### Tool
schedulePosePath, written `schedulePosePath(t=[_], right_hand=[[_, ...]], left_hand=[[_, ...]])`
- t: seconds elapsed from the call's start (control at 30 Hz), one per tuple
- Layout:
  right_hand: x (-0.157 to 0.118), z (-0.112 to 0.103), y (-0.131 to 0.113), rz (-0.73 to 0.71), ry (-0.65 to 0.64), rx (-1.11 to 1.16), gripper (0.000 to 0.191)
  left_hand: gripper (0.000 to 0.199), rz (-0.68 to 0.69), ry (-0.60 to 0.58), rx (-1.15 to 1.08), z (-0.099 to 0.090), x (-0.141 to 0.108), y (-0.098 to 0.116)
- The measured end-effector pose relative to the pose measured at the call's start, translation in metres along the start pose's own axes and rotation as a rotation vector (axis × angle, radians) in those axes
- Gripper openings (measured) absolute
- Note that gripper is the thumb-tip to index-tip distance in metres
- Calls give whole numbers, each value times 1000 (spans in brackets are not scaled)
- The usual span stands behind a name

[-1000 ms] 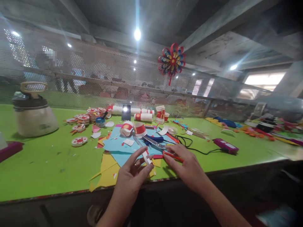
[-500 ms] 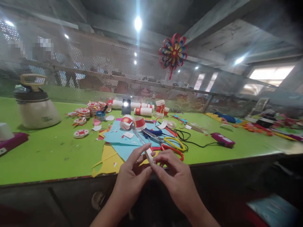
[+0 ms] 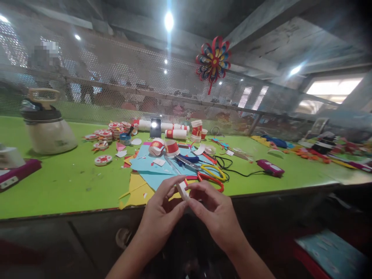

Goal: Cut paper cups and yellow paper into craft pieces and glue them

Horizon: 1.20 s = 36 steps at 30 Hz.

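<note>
Paper strip (image 3: 182, 190) looks narrow, mostly white, slightly curved.

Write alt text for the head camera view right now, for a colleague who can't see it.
The left hand and right hand hold a small white piece at their fingertips, by the near edge of a green table. Beyond them lie scissors, blue paper and red-and-white paper cups; a flower-shaped ornament hangs above.

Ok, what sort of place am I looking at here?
Probably a craft workshop: paper cups, colored paper and scissors on a long green worktable, under a bare concrete ceiling.
</note>
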State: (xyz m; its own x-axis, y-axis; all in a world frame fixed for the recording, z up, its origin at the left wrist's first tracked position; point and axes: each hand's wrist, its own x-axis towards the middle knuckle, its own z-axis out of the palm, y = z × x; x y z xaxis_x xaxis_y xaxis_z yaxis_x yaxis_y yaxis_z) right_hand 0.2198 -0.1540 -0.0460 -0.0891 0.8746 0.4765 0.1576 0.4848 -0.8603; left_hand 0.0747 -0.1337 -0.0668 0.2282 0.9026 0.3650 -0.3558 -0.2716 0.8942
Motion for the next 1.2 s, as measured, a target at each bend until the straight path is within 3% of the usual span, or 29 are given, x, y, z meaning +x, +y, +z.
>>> schedulePosePath(t=[0.2,0.33,0.57,0.7,0.97,1.1,1.2], right_hand=[[11,12,-5,118,14,118,14],[18,16,4,220,46,204,18],[18,13,24,177,125,203,15],[14,14,28,44,120,120,15],[5,21,28,-167,79,-59,13],[0,18,28,-165,55,-86,15],[-2,12,28,-128,141,-82,16]], left_hand=[[36,134,6,231,-13,-3,-6],[44,108,-11,318,-19,-2,-11],[55,-70,40,45,-16,1,-25],[48,-176,78,-54,-15,1,-17],[36,-237,160,-74,-16,-2,-7],[34,-330,165,-292,-17,-1,-8],[34,-389,198,-496,-18,-2,-4]])
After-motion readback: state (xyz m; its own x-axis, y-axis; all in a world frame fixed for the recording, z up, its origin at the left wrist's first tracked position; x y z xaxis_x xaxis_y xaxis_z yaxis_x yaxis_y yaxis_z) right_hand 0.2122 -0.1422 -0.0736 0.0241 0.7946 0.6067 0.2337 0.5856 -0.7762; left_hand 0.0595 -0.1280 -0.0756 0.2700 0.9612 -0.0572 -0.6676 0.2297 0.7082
